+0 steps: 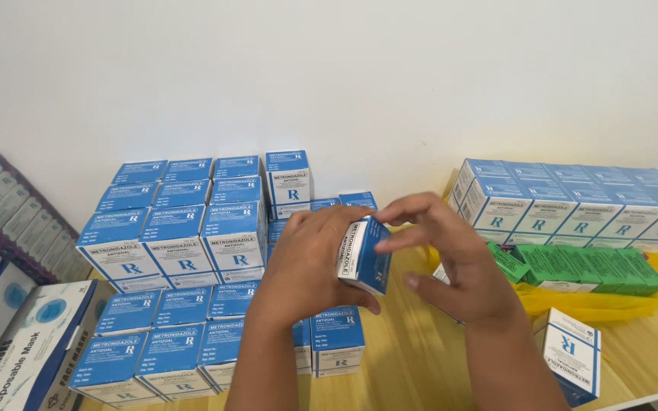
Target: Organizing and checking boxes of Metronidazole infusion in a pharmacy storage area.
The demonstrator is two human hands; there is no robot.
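Both forearms rise from the bottom edge and I see my left hand grasping the blue-and-white carton upright (long axis near vertical), right hand pinching its top, stacked cartons just left.

Box in my fingers: blue with white panel. Stacked boxes: same blue and white. Flat packs green, bag yellow, tabletop pale wood grain.
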